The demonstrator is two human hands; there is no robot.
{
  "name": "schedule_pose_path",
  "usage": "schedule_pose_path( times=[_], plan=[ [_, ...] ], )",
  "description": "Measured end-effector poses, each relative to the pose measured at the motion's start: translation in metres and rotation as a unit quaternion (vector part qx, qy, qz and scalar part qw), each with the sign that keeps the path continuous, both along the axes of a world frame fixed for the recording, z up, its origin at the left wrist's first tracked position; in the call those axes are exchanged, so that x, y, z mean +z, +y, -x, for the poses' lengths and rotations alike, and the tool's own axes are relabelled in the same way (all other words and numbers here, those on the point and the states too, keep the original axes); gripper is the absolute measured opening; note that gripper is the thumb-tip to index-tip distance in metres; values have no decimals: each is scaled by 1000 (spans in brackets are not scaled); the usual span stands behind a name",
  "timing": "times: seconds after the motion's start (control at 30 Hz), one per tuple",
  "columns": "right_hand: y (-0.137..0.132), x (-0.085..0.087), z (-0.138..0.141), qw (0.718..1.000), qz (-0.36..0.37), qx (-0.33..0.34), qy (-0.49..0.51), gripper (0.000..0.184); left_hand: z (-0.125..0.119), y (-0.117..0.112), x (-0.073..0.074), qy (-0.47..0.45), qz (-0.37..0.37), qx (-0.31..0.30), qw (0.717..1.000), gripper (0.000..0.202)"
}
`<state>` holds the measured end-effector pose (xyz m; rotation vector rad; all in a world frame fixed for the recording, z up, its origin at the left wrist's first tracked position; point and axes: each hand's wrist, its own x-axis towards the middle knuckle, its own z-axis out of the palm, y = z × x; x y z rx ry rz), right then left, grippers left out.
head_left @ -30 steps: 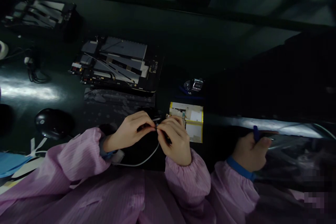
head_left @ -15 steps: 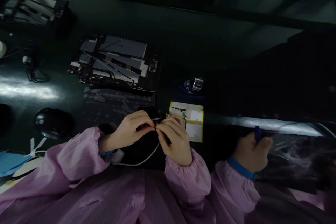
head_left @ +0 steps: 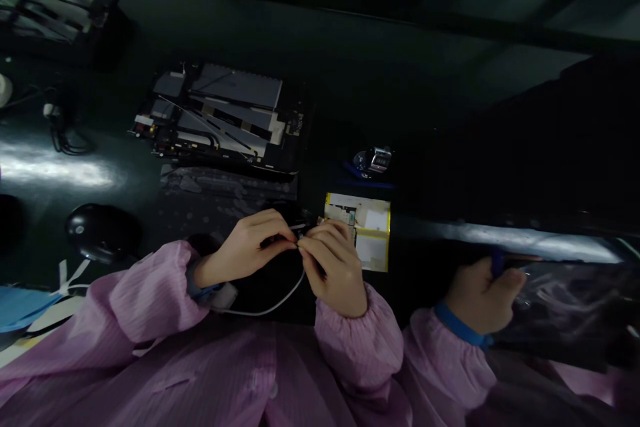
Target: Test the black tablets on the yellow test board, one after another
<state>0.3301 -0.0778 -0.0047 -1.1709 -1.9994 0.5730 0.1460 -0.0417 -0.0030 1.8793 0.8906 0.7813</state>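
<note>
My left hand (head_left: 249,245) and my right hand (head_left: 336,265) meet fingertip to fingertip low in the middle of the view. Each one pinches at something too small and dark to make out. Just right of my right hand, and partly behind it, lies a yellow-edged battery pack (head_left: 373,252) with a circuit board (head_left: 345,215) on it. A white cord (head_left: 265,312) loops below my hands from a blue wrist strap (head_left: 205,291) on my left wrist. Under and beyond my left hand is a dark spotted sheet (head_left: 200,203).
Opened tablet bodies (head_left: 230,117) lie beyond the sheet. A tally counter (head_left: 380,159) stands behind the battery pack. At left are a black rounded device (head_left: 103,232) and a coiled cable (head_left: 63,130). A co-worker's hand (head_left: 477,297) holds a blue tool at right.
My hands keep nearly the same pinch. The view has shifted slightly, and the co-worker's hand with the blue tool sits a little farther right.
</note>
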Motion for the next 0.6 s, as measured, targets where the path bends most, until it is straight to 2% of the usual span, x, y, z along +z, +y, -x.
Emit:
schedule_pose_path(
  times=[0.23, 0.47, 0.6],
  plan=[
    [0, 0, -1, 1000, 0, 13, -22, 18, 0, 0, -1, 30, 7, 15, 999, 6],
    [1, 0, 1, 999, 10, 27, -41, 18, 1, 1, -4, 59, -41, 17, 997, 9],
    [1, 0, -2, 999, 34, 34, -20, 16, 2, 1, 0, 59, -12, 13, 998, 5]
  ],
)
